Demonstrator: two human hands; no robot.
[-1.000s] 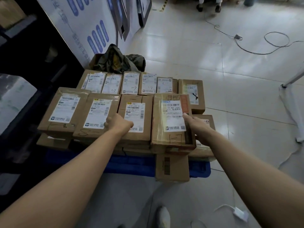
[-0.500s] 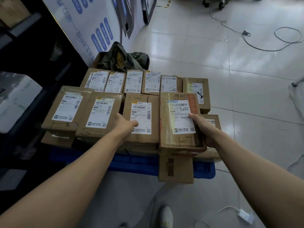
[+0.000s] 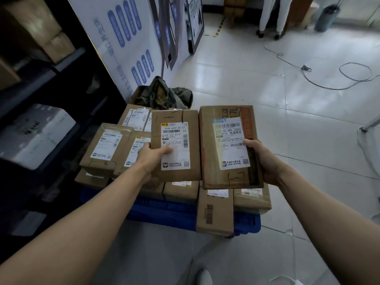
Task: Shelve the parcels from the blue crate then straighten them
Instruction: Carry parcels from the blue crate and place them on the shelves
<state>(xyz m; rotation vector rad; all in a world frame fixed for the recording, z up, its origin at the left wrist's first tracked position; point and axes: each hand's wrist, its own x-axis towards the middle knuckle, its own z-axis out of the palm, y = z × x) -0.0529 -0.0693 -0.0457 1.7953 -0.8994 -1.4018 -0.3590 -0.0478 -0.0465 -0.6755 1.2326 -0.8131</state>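
The left hand is curled round the near left edge of a brown parcel, with the thumb laid across its white label. The right hand grips the right edge of a taped parcel, thumb pressed on the label. Both parcels are held flat and side by side, long edges touching or nearly so, above the stacked parcels that fill the blue crate.

Open tiled floor is seen to the right of the crate and beyond its far edge. A dark shelf stands close along the crate's left side, and a white foam box is kept on it. A cable lies looped on the floor, well apart from the crate.

Both held parcels are rectangular cardboard, marked in pen and fitted with barcode labels. The taped parcel is the larger one; it is wrapped in glossy clear tape, with an orange strip down its right side and creased corners. An upright parcel is propped against the crate's front edge near the right corner. The crate is of ribbed blue plastic. Crumpled green cloth is heaped just behind the far edge.
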